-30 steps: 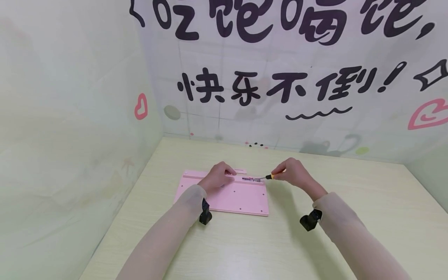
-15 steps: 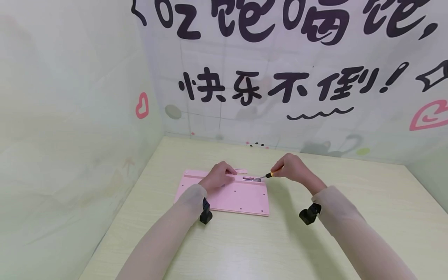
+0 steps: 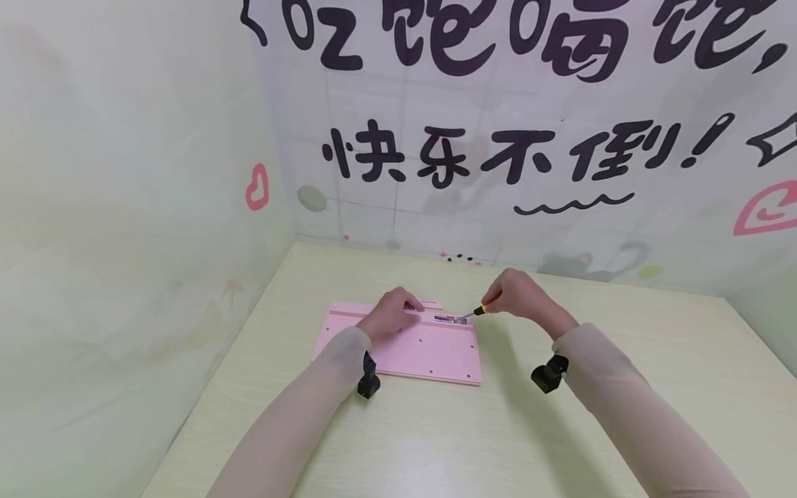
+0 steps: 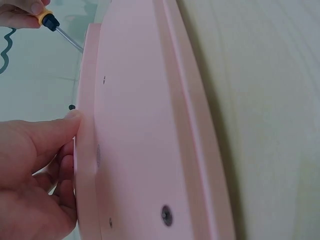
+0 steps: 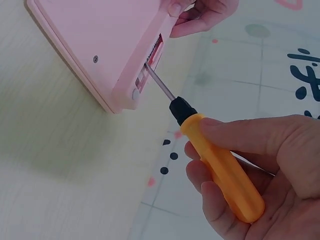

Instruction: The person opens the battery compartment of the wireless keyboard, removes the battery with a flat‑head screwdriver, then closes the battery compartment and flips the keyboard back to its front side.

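A flat pink device that looks like a keyboard (image 3: 398, 353) lies underside up on the table, small dark screws dotting its back. My left hand (image 3: 392, 312) grips its far raised edge, thumb on top and fingers curled behind in the left wrist view. Near the right end of that edge is an uncovered battery slot (image 5: 151, 54). My right hand (image 3: 519, 296) holds a screwdriver (image 5: 220, 165) by its yellow handle, the thumb along one side and fingers curled round the other. The metal shaft (image 5: 160, 81) slants down with its tip in the slot; the very end is hidden.
A narrow pink strip, perhaps the slot's cover (image 3: 432, 304), lies just beyond the keyboard's far edge. Bare wood-look table (image 3: 610, 346) extends to the right and in front. A printed wall sheet (image 3: 473, 221) stands behind, and another wall borders the left side.
My right hand has risen a little, and the screwdriver now slopes more steeply into the slot. The left hand and the keyboard keep their place; the head view has shifted slightly.
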Motion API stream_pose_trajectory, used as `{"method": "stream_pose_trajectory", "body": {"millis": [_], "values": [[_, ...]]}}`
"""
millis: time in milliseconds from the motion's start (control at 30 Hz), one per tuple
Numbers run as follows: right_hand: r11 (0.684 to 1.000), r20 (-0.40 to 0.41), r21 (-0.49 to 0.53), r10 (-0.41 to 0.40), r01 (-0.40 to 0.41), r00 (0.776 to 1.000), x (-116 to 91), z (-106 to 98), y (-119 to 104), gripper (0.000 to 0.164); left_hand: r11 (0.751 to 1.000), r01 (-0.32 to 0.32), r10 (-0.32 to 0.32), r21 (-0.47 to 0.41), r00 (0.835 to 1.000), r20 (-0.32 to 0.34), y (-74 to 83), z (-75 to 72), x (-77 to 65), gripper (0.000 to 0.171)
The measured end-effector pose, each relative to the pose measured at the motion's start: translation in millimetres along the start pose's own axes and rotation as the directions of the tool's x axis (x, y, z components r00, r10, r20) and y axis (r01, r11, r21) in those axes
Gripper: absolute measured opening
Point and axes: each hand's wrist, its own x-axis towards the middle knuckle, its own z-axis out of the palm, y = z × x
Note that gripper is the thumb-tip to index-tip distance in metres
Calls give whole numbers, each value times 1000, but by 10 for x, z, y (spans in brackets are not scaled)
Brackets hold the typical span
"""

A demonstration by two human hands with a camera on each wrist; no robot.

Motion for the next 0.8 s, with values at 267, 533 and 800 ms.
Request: {"method": "stream_pose_trajectory", "body": {"millis": [267,533,800], "values": [[986,74,-164,46,-34,996,102,-64,-197,6,1000,4,-4,12,1000,-5,-4,9,2,19],[939,125,-332,138,-89,982,271,-60,-453,40,1000,-8,8,20,1000,-2,-11,18,18,19],[918,133,-387,146,-84,980,368,-19,-525,37,1000,10,-10,29,1000,1,-18,30,25,19]]}}
